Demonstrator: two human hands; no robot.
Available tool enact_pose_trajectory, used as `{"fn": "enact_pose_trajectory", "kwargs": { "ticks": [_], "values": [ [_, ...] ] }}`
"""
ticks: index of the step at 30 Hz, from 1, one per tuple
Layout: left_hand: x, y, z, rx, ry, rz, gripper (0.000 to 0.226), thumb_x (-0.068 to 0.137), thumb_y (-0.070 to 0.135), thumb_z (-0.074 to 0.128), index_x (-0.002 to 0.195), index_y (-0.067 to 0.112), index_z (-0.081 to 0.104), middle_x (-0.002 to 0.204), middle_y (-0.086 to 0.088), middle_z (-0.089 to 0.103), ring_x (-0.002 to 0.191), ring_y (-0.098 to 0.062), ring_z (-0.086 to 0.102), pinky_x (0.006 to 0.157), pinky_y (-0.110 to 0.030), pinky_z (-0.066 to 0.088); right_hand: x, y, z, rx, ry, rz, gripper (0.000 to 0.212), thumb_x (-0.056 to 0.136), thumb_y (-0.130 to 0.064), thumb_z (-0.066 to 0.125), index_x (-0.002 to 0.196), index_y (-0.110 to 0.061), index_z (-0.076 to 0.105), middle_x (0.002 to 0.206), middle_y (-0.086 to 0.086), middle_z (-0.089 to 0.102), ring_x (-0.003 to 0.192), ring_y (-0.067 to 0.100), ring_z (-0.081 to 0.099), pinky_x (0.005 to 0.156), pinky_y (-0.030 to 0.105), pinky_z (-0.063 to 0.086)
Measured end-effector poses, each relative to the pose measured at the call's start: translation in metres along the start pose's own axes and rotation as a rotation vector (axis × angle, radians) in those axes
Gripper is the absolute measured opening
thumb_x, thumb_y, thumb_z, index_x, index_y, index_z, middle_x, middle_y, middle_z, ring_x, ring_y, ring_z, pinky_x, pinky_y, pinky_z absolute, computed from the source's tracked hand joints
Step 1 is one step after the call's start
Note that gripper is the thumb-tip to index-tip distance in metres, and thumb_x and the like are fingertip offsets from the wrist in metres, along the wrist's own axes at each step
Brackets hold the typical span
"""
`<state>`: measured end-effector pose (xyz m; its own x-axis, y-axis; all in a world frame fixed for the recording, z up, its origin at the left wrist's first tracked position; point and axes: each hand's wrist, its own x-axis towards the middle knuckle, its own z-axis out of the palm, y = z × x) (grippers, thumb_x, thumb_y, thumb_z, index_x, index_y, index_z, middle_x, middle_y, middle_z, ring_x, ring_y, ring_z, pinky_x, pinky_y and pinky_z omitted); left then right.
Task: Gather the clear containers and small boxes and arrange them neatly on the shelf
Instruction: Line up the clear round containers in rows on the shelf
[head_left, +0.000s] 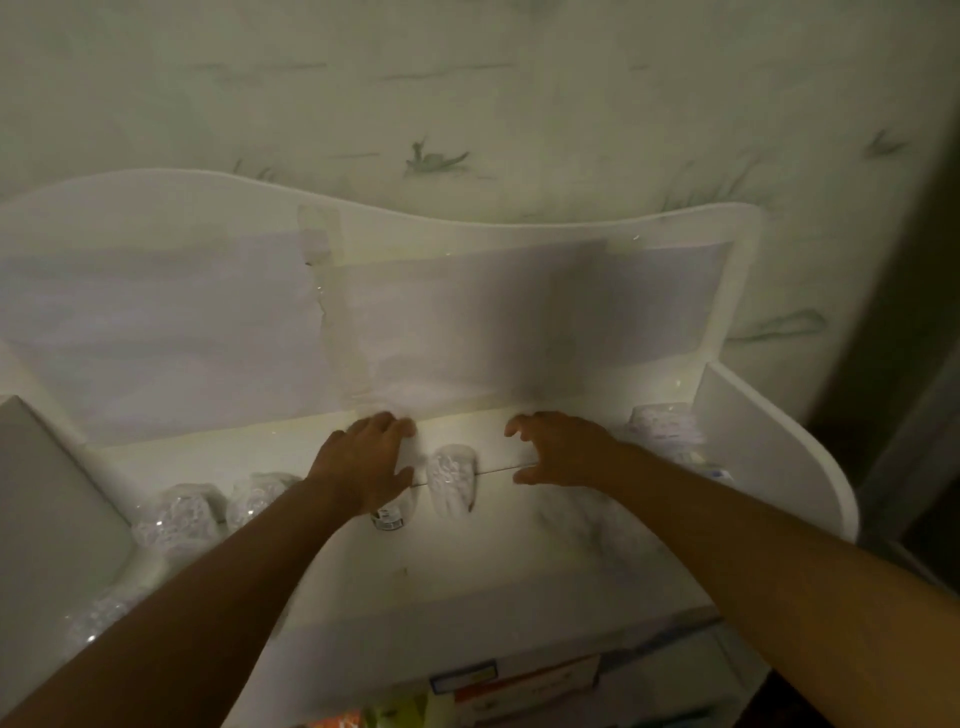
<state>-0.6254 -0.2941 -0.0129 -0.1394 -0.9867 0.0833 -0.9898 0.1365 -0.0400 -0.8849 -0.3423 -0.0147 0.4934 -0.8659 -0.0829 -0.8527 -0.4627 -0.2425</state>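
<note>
The white shelf (545, 525) carries several clear textured containers. My left hand (363, 462) lies over one clear container (388, 517) and grips it from above; only its labelled near end and a blurred far end show. Another clear container (451, 480) stands just right of that hand. Two more clear containers (176, 514) sit at the left. A further clear container (665, 423) stands in the back right corner. My right hand (561, 449) hovers over the shelf's middle with spread, loosely bent fingers and holds nothing.
A large white box (52, 493) fills the shelf's left end. A wavy back panel (467, 312) and a right side panel (753, 431) bound the shelf. Colourful small boxes (519, 686) lie on a lower level near the front edge.
</note>
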Motion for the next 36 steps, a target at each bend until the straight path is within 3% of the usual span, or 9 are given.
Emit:
{"fn": "enact_pose_trajectory", "kwargs": {
  "ticks": [5, 11, 15, 21, 26, 31, 36],
  "values": [
    [0.003, 0.015, -0.005, -0.016, -0.032, -0.008, 0.04, 0.091, 0.041, 0.053, 0.129, 0.031, 0.049, 0.136, 0.01, 0.05, 0.121, -0.018, 0.052, 0.091, -0.036, 0.046, -0.016, 0.024, -0.01, 0.03, 0.027, 0.051, 0.05, 0.088, -0.044, 0.063, 0.132, -0.025, 0.049, 0.133, 0.0, 0.055, 0.117, 0.018, 0.053, 0.097, 0.034, 0.046],
    [-0.002, 0.016, -0.006, 0.093, -0.204, -0.028, 0.044, 0.089, 0.035, 0.06, 0.131, 0.032, 0.049, 0.144, 0.008, 0.042, 0.125, -0.018, 0.05, 0.097, -0.036, 0.044, -0.03, 0.035, -0.017, 0.053, -0.015, 0.076, 0.047, 0.088, -0.042, 0.063, 0.13, -0.024, 0.052, 0.129, -0.001, 0.058, 0.113, 0.016, 0.057, 0.093, 0.03, 0.045],
    [-0.002, 0.03, -0.013, 0.059, -0.091, -0.001, 0.045, 0.089, 0.036, 0.058, 0.132, 0.029, 0.048, 0.145, 0.005, 0.039, 0.126, -0.02, 0.048, 0.098, -0.037, 0.042, -0.039, 0.045, -0.019, 0.076, -0.037, 0.095, 0.046, 0.088, -0.044, 0.064, 0.128, -0.023, 0.054, 0.126, 0.0, 0.06, 0.108, 0.016, 0.058, 0.086, 0.025, 0.044],
    [0.018, 0.081, -0.026, -0.007, -0.017, 0.156, 0.042, 0.091, 0.036, 0.055, 0.132, 0.029, 0.049, 0.144, 0.004, 0.046, 0.128, -0.019, 0.047, 0.101, -0.036, 0.041, -0.054, 0.053, -0.032, 0.059, -0.055, 0.123, 0.051, 0.085, -0.049, 0.066, 0.128, -0.026, 0.054, 0.125, -0.003, 0.06, 0.108, 0.016, 0.058, 0.093, 0.031, 0.046],
    [0.032, 0.123, -0.007, 0.014, -0.187, 0.304, 0.055, 0.091, 0.036, 0.059, 0.142, 0.031, 0.039, 0.15, 0.004, 0.037, 0.129, -0.02, 0.045, 0.103, -0.035, 0.043, -0.074, 0.066, -0.028, 0.077, -0.078, 0.136, 0.05, 0.084, -0.052, 0.065, 0.127, -0.028, 0.055, 0.124, -0.003, 0.061, 0.106, 0.014, 0.059, 0.092, 0.029, 0.048],
    [0.044, 0.15, 0.017, 0.111, -0.352, 0.396, 0.074, 0.088, 0.035, 0.065, 0.15, 0.032, 0.023, 0.156, 0.003, 0.028, 0.135, -0.024, 0.038, 0.11, -0.042, 0.036, -0.088, 0.065, -0.014, 0.088, -0.135, 0.1, 0.066, 0.082, -0.058, 0.065, 0.137, -0.026, 0.047, 0.131, -0.002, 0.057, 0.114, 0.016, 0.056, 0.093, 0.027, 0.042],
    [0.049, 0.16, 0.026, 0.139, -0.349, 0.424, 0.079, 0.087, 0.031, 0.067, 0.151, 0.033, 0.021, 0.157, 0.005, 0.026, 0.139, -0.024, 0.033, 0.113, -0.041, 0.032, -0.091, 0.063, 0.002, 0.047, -0.118, 0.076, 0.082, 0.076, -0.062, 0.068, 0.145, -0.029, 0.038, 0.14, -0.001, 0.051, 0.124, 0.02, 0.051, 0.101, 0.033, 0.041]
  ]
}}
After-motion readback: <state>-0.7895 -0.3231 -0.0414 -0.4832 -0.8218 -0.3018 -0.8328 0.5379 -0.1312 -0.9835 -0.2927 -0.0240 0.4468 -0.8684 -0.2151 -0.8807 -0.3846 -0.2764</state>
